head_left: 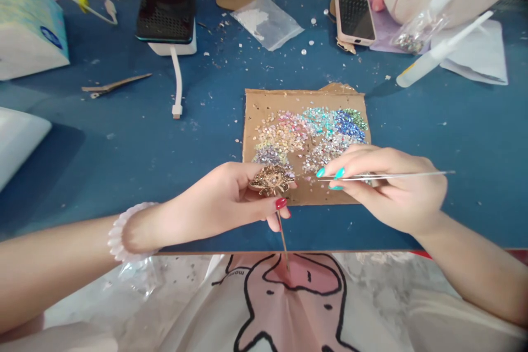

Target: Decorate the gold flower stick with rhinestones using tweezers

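Note:
My left hand (231, 198) is closed on a flower-shaped metal hairpin (272, 180), its gold-brown ornament turned up and its thin stem pointing down past the table edge. Tweezers (396, 176) lie in the pinch of my right hand (383, 181), their tips pointing left toward the hairpin, apart from it. Whether the tips hold a stone is too small to tell. Beneath both hands is a cardboard sheet (256, 102) bearing small rhinestones (284, 132) in patches of pink, yellow, turquoise, blue, green and clear.
A phone (167, 5) rests on a white block with a cable (177, 82). Behind the cardboard lie a plastic bag (268, 22) and another phone (355, 19). A white glue bottle (441, 52) leans at right. A metal clip (115, 86) and tissue pack (33, 33) are at left.

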